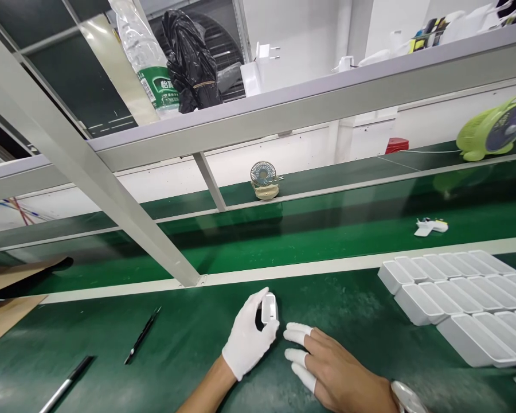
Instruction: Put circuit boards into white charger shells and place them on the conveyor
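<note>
My left hand (250, 332), in a white glove, grips a small white plastic case (269, 308) between thumb and fingers, just above the dark green work surface. The case is box-shaped with rounded corners, and its hollow side faces me. White finger cots cover the fingertips of my right hand (320, 361). That hand lies just right of the case, apart from it, with its fingers spread and nothing in them. At the right, rows of similar white open cases (460, 289) stand close together on the bench.
A black pen-like tool (143, 335) and a silver-and-black marker (66, 385) lie at left, near cardboard (12, 321). A slanted metal post (124, 201) rises behind them. On the green belt (327, 226) lies a white part (430, 226); fans (264, 178) stand farther back.
</note>
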A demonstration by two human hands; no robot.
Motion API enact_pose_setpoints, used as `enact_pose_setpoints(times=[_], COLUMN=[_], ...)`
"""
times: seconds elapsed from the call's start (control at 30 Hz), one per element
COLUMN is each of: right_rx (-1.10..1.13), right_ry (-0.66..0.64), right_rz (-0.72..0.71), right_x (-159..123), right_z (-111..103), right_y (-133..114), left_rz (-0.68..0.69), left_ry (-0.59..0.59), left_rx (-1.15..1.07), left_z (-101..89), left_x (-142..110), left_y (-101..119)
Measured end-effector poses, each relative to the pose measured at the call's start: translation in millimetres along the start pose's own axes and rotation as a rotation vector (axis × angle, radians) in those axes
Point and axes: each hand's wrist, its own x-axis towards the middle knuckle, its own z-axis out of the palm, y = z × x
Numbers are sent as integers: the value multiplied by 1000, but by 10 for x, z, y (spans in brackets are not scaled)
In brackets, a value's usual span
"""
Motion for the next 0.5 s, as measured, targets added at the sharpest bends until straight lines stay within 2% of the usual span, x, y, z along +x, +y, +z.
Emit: enact_pose_setpoints(times=[0.17, 0.5], right_rx=[-2, -3], right_ry=[20, 6], right_rz=[-12, -8], right_x=[19, 9], right_z=[-14, 4], right_y=[-5, 2], left_rz=[-42, -14], left_ry=[27, 35], left_rx=[7, -28], left_z=[1, 21], left_x=[12, 8], left_y=[-24, -55])
